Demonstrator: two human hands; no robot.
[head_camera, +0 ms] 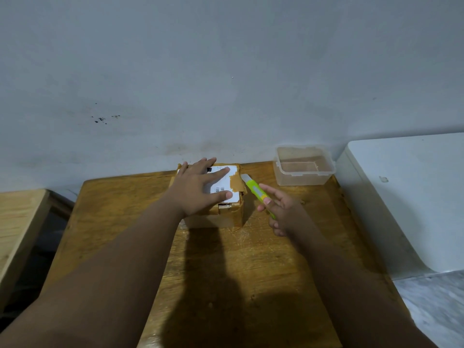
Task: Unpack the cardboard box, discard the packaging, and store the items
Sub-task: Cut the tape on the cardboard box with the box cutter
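A small cardboard box (227,217), taped with brown tape and bearing a white shipping label, sits at the far middle of the wooden table (221,267). My left hand (198,188) lies flat on its top with straight, spread fingers. Just right of the box, my right hand (278,209) grips a green and yellow utility knife (256,190). Its blade is out and points at the box's upper right corner. The box flaps stay closed.
An empty clear plastic container (303,165) stands at the table's far right corner. A white appliance (406,197) adjoins the table's right side. A lighter wooden surface (17,222) lies at the left. A grey wall runs close behind the table.
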